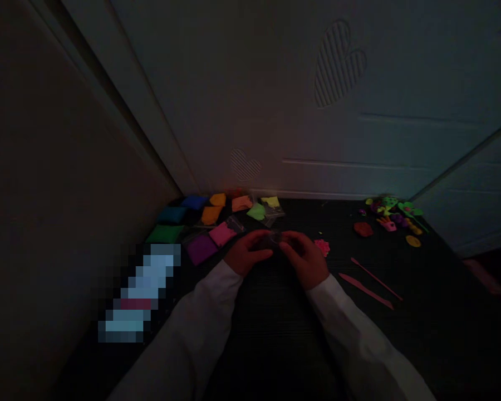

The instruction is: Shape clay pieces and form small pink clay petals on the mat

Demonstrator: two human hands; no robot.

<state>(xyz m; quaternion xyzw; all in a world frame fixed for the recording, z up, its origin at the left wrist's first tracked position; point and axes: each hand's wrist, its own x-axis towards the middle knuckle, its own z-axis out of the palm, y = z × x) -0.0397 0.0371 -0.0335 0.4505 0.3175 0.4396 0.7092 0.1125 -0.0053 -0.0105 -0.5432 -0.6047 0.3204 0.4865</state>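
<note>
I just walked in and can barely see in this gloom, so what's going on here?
A person's left hand and right hand hold a small dark thing between them; it's too dim to say what. Coloured packets lie to the left, a pink bumpy piece beside the right hand, and two pink tools further right.

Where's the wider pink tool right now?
Head view, right of centre: the wider pink tool lies on the dark table, to the right of the right hand, with the thin pink stick just beyond it.
</note>
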